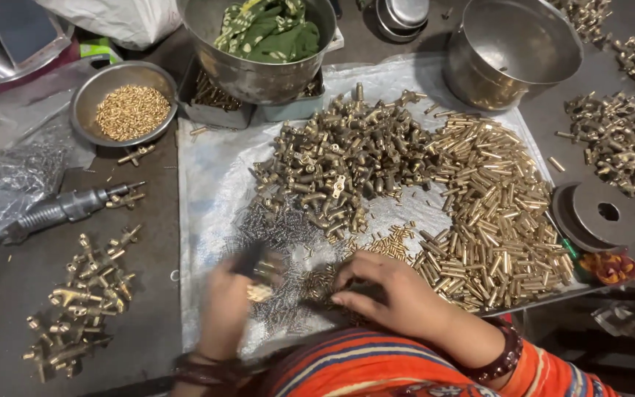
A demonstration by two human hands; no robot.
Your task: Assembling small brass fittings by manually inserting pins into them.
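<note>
My left hand (240,283), blurred, pinches 1 brass fitting (260,292) in a closed grip while my right hand (387,290), fingers curled and empty, should pick just 1 small spring (277,231) cleanly.

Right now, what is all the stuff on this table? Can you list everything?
brass tubes: big heap, gold, right of sheet
brass fittings: heap, dull gold, sheet's middle
springs: heap, grey, near the hands
bowl of pellets: one, steel, upper left
power tool: one, grey, left
finished fittings: small group, brass, lower left
pot with green cloth: one, steel, top
empty pot: one, steel, top right
left hand: blurred, over springs
right hand: on small parts
</note>
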